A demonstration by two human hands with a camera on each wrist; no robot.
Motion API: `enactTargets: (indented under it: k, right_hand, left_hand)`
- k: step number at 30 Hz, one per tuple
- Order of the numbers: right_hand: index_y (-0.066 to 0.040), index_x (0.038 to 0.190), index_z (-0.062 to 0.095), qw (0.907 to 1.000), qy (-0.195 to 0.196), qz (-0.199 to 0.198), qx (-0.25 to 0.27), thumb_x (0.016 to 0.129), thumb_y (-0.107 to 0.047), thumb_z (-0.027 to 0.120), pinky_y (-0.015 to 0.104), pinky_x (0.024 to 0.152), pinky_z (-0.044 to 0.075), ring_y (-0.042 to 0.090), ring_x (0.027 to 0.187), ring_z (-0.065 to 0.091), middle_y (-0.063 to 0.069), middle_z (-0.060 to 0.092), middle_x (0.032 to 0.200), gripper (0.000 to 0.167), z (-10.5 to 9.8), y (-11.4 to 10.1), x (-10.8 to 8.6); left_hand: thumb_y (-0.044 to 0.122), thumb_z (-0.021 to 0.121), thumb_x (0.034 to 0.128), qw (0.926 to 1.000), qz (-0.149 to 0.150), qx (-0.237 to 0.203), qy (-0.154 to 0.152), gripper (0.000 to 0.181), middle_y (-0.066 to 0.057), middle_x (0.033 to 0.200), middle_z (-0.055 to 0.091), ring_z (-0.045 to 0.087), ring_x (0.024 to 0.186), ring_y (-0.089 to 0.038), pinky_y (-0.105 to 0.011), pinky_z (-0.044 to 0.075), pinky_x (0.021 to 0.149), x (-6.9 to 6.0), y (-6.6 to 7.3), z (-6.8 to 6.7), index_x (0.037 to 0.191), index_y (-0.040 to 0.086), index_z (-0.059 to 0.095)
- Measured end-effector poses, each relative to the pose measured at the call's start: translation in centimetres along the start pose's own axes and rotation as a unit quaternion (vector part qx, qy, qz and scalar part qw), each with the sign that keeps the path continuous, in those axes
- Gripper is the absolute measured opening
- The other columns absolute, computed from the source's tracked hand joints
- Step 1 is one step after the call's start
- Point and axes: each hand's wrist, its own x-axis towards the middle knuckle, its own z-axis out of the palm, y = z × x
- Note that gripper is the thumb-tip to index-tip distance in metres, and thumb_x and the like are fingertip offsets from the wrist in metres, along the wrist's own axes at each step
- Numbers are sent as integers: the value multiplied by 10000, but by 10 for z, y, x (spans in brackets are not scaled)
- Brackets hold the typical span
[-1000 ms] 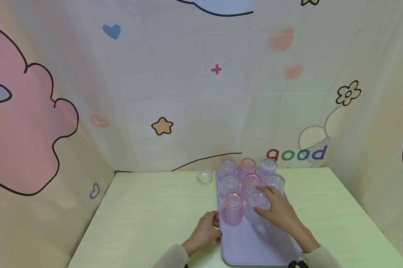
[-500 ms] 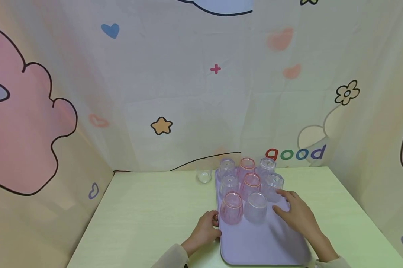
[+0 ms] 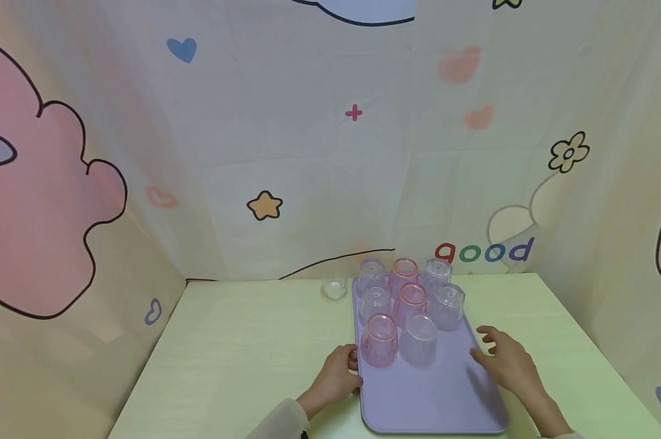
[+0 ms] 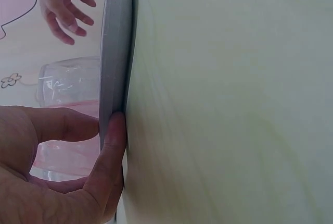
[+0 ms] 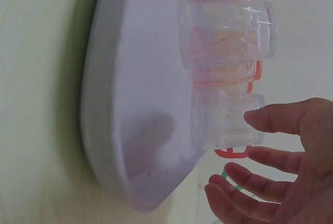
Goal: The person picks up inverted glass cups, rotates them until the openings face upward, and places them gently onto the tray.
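Observation:
A lilac tray (image 3: 432, 402) lies on the table with several glasses standing upside down on its far part. Nearest me are a pink glass (image 3: 379, 341) and a clear glass (image 3: 419, 340), side by side. My left hand (image 3: 335, 377) grips the tray's left edge; in the left wrist view its thumb and fingers (image 4: 110, 151) pinch the rim from both sides. Beside the right edge hovers my right hand (image 3: 508, 363), its fingers spread and relaxed around nothing. The right wrist view shows that hand apart from the glasses.
A small clear glass (image 3: 335, 288) stands off the tray, at the back of the pale table (image 3: 242, 347). A printed curtain (image 3: 308, 183) hangs behind the table and along its sides.
My right hand has let go of the clear glass in the front row and moved right, to the tray's right edge. The left hand has kept its place.

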Motion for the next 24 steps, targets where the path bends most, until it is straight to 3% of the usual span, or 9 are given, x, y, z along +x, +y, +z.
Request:
enactTargets:
  k: [11, 18, 24]
  right_hand:
    - [11, 1304, 535, 9985, -489, 254, 32, 894, -238, 657, 413, 657, 508, 357, 961, 695, 256, 657, 1162, 495, -1, 14, -4]
    - [33, 1322, 501, 9956, -789, 425, 275, 855, -140, 606, 362, 642, 494, 319, 904, 680, 242, 676, 1128, 509, 7, 23, -4]
    - [56, 1297, 526, 9952, -819, 476, 264, 803, -77, 569, 338, 618, 479, 304, 894, 664, 238, 685, 1078, 513, 9, 23, 3]
  left_hand:
    - [-105, 679, 619, 9998, -4, 197, -15, 681, -109, 1023, 545, 634, 912, -201, -188, 544, 669, 1, -2, 1, 1278, -131, 508]
    - [-117, 667, 610, 9999, 38, 101, 37, 658, -109, 1006, 541, 636, 902, -197, -180, 544, 645, -2, -3, 2, 1252, -129, 524]
    - [-110, 673, 609, 9999, 8, 140, 53, 670, -110, 1008, 543, 627, 895, -190, -176, 538, 630, 2, -1, 0, 1262, -127, 522]
